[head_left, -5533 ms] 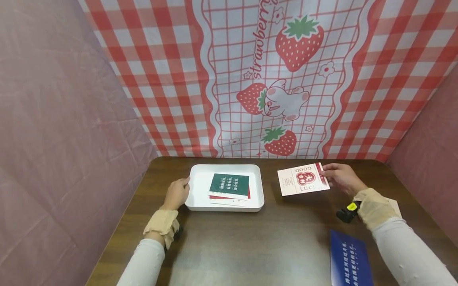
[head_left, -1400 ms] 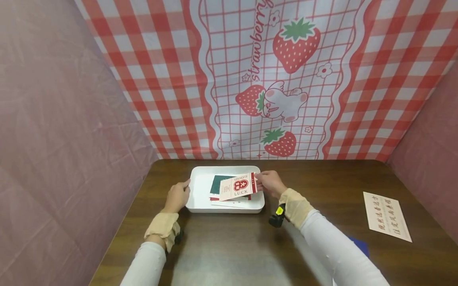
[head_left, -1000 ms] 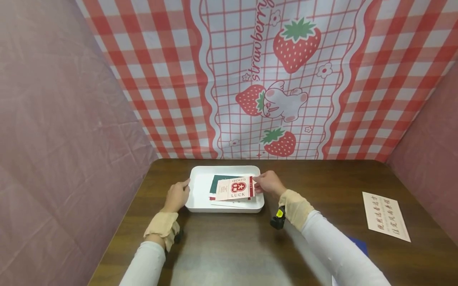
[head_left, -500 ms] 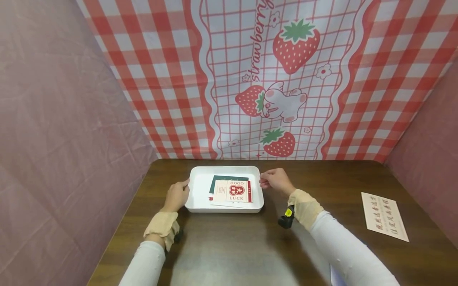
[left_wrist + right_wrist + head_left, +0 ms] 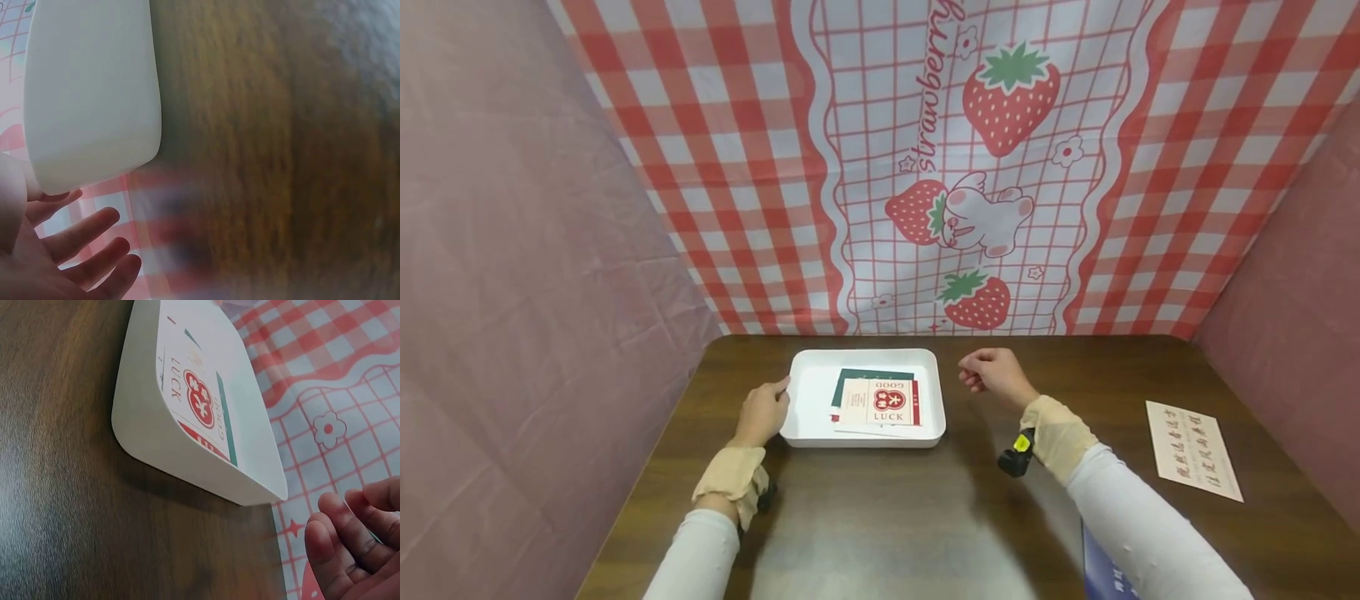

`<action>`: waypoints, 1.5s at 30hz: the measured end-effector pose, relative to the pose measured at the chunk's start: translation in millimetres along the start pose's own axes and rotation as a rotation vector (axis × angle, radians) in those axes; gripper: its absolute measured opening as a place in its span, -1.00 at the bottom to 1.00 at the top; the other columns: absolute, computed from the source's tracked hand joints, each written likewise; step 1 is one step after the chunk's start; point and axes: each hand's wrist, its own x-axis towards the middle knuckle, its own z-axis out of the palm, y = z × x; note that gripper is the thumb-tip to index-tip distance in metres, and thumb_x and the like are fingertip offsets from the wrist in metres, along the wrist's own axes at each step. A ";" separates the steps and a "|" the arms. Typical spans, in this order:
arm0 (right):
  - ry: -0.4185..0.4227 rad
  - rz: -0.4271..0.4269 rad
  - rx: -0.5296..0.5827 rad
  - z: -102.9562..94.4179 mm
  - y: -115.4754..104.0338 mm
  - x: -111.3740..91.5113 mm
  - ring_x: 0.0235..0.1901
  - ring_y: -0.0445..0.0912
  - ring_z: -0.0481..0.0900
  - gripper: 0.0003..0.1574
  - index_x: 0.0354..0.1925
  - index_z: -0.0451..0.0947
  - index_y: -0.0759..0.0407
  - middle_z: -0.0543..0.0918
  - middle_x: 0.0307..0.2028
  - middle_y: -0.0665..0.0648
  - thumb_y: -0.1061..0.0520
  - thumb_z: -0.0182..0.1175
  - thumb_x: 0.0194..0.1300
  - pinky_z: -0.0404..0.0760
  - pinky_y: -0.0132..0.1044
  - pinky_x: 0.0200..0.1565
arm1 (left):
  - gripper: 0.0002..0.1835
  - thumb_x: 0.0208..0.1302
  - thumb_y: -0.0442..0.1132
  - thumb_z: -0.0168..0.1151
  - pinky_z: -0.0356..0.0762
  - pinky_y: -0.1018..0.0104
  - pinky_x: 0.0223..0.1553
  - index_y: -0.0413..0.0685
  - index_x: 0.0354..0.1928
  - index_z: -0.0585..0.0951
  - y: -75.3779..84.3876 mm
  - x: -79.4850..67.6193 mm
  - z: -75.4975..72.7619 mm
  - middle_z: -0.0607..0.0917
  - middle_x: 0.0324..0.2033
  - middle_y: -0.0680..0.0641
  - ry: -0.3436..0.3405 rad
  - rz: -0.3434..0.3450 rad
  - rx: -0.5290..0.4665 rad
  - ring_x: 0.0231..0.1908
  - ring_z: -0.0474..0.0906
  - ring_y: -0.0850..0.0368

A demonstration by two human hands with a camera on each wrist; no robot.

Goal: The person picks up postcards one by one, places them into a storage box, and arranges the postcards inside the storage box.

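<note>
A shallow white tray [image 5: 808, 392] lies on the table with a small pile of cards in it. Uppermost is a cream "GOOD LUCK" card [image 5: 867, 408] with a red emblem and red end strip; a dark green card [image 5: 880, 374] shows behind it, and slivers of red and white cards below. My left hand [image 5: 762, 412] holds the tray's left rim by thumb and forefinger, the other fingers spread loosely in the left wrist view. My right hand [image 5: 1000, 377] hovers right of the tray, apart from it, fingers loosely curled around nothing.
A cream card with lettering [image 5: 1193, 450] lies at the table's right. Partly hidden under my right forearm is a blue card [image 5: 1105, 571] near the front. A checked strawberry cloth [image 5: 917, 125] hangs behind the table [image 5: 880, 517], with pinkish drapes on both sides.
My right hand has brought the "GOOD LUCK" card from the right into the tray, let go of it on the pile and drawn back rightward. My left hand stays at the tray's rim.
</note>
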 end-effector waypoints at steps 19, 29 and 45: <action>0.013 -0.038 -0.043 -33.6 12.4 -9.5 -0.56 -0.24 0.57 -0.64 -0.10 0.54 0.61 0.68 -0.51 0.07 0.24 0.13 0.36 0.70 -0.28 -0.41 | -0.62 0.29 -0.32 0.08 0.53 -0.19 -0.03 -0.18 0.12 0.62 2.7 -3.5 -2.0 0.65 0.05 -0.29 0.024 0.004 0.006 0.00 0.61 -0.32; 0.020 -0.027 -0.044 -43.6 10.5 -14.5 -0.56 -0.26 0.58 -0.59 -0.13 0.55 0.61 0.70 -0.50 0.07 0.17 0.13 0.38 0.70 -0.29 -0.39 | -0.61 0.29 -0.32 0.09 0.51 -0.18 0.02 -0.18 0.14 0.61 3.7 -4.7 -0.6 0.64 0.07 -0.29 0.012 -0.008 0.006 0.04 0.59 -0.31; -0.005 -0.033 -0.079 -49.7 13.1 -15.3 -0.53 -0.25 0.58 -0.57 -0.10 0.50 0.64 0.67 -0.49 0.06 0.19 0.14 0.38 0.69 -0.32 -0.39 | -0.60 0.31 -0.28 0.07 0.51 -0.18 0.00 -0.13 0.17 0.59 2.5 -3.3 -2.0 0.62 0.11 -0.27 -0.012 -0.033 0.006 0.01 0.61 -0.31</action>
